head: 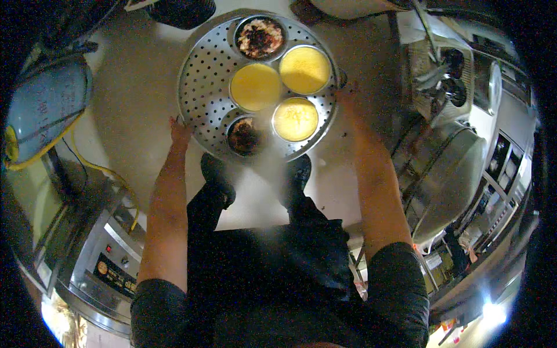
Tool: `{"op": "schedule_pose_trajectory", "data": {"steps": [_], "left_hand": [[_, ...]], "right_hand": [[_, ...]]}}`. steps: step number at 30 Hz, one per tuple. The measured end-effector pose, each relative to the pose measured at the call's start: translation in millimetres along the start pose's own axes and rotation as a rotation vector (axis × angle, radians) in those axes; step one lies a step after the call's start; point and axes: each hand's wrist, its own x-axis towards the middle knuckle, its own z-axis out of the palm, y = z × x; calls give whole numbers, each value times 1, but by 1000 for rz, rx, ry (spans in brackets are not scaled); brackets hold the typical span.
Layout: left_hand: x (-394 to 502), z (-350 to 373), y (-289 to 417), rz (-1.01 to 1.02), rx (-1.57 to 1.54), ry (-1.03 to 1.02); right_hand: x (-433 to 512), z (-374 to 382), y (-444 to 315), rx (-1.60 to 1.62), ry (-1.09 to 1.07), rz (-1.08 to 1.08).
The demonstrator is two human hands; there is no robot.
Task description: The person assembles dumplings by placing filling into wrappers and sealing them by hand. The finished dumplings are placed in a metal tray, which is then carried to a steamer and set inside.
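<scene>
A round perforated metal steamer tray (204, 87) is held out in front of me above the floor. My left hand (180, 130) grips its lower left rim, and my right hand (346, 89) is at its right rim, somewhat blurred. On the tray's middle and right side stand three round dishes with smooth yellow food: one near the centre (256, 87), one at the upper right (304, 69) and one at the lower right (296, 119). A bowl of dark-topped, chunky food (260, 38) is at the top, and a similar dark bowl (243, 135) at the bottom, partly veiled by haze.
My shoes (298, 174) are on the pale floor below the tray. To the left are a blue-grey container (50, 104) and a yellow hose (106, 170). A plastic basket with items (465, 74) and a large pale covered object (457, 174) stand to the right.
</scene>
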Motion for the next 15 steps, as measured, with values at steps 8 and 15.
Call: {"op": "schedule_pose_trajectory", "data": {"steps": [8, 15], "left_hand": [[-14, -19, 40, -287, -545, -6], [-37, -20, 42, -238, -1004, 81]], "right_hand": [[44, 25, 7, 129, 2, -112], [-8, 50, -57, 51, 266, -170]]}}
